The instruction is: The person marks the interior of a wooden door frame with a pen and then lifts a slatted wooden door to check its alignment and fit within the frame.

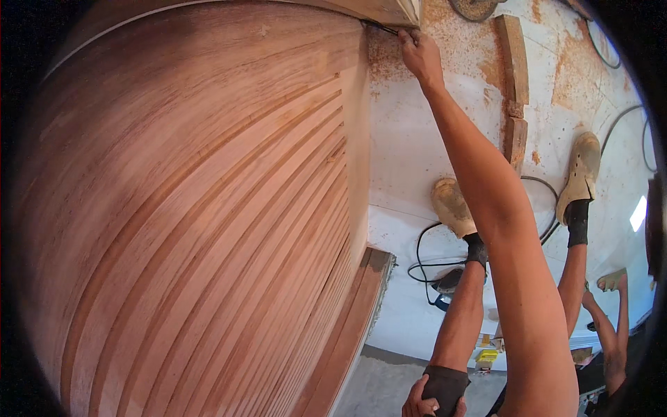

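Note:
A large reddish-brown wooden panel with several raised slats fills the left half of the view. My right hand reaches far out to the panel's top right corner. Its fingers are pinched on a thin dark line-like thing that lies along the panel's edge; I cannot tell what it is. My left hand sits at the bottom edge, with its fingers curled over the dark shorts hem at my knee. My two legs, in black socks and dusty tan shoes, stand on the white floor.
Two wood blocks lie end to end on the sawdust-strewn white floor sheet. Black cables run to a dark power tool. Small yellow items lie nearby. Another limb shows at the lower right edge.

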Action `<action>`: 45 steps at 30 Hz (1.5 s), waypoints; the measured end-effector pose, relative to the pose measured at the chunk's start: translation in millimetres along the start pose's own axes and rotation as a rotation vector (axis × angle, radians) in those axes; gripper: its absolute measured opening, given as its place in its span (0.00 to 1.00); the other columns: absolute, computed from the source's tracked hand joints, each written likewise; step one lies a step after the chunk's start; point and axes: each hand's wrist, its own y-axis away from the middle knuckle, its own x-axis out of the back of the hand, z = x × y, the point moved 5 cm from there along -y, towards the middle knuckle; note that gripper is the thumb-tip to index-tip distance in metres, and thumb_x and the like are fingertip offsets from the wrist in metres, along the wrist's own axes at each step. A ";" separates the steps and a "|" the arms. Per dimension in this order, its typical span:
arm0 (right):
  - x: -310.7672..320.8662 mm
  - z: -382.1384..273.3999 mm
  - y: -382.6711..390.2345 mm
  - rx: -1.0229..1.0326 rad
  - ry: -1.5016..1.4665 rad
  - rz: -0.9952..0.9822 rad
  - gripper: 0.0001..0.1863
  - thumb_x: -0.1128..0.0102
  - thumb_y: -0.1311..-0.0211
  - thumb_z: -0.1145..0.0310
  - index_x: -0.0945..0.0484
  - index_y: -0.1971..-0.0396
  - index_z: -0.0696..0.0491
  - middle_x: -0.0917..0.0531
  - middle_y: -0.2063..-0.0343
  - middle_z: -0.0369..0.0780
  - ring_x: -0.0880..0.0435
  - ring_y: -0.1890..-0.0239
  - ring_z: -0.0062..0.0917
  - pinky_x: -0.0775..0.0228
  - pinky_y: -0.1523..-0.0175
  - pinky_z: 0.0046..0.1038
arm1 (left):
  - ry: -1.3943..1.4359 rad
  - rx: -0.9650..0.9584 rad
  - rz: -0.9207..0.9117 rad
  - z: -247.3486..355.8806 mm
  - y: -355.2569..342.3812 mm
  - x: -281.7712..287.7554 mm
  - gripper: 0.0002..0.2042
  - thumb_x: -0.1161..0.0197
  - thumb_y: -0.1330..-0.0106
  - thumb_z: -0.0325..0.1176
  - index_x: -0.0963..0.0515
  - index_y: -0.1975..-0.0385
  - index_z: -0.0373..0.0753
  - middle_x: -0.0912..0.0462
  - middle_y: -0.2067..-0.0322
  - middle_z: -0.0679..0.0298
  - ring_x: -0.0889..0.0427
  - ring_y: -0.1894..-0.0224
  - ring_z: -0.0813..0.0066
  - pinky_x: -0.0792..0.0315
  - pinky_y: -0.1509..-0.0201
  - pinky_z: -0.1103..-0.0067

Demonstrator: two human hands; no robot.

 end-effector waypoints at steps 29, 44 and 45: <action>-0.1 -26.9 16.6 -0.051 0.109 0.088 0.15 0.48 0.42 0.62 0.17 0.71 0.58 0.19 0.73 0.57 0.19 0.67 0.55 0.27 0.58 0.49 | 0.065 -0.013 -0.018 5.9 -9.4 6.2 0.24 0.29 0.52 0.36 0.39 0.65 0.37 0.30 0.50 0.30 0.23 0.55 0.40 0.27 0.54 0.58; 6.7 -46.4 19.3 -0.009 0.068 0.140 0.15 0.46 0.41 0.64 0.17 0.73 0.60 0.19 0.74 0.57 0.19 0.68 0.55 0.27 0.59 0.48 | 0.058 -0.022 -0.002 -8.6 5.1 -0.5 0.24 0.28 0.55 0.37 0.37 0.66 0.35 0.31 0.48 0.31 0.23 0.56 0.41 0.27 0.53 0.60; 6.2 -45.7 19.7 -0.008 0.089 0.137 0.15 0.46 0.41 0.64 0.17 0.74 0.61 0.20 0.74 0.58 0.19 0.68 0.55 0.27 0.60 0.48 | 0.046 0.033 -0.050 -8.1 4.0 0.1 0.24 0.28 0.55 0.37 0.37 0.66 0.35 0.30 0.50 0.31 0.23 0.56 0.41 0.26 0.53 0.60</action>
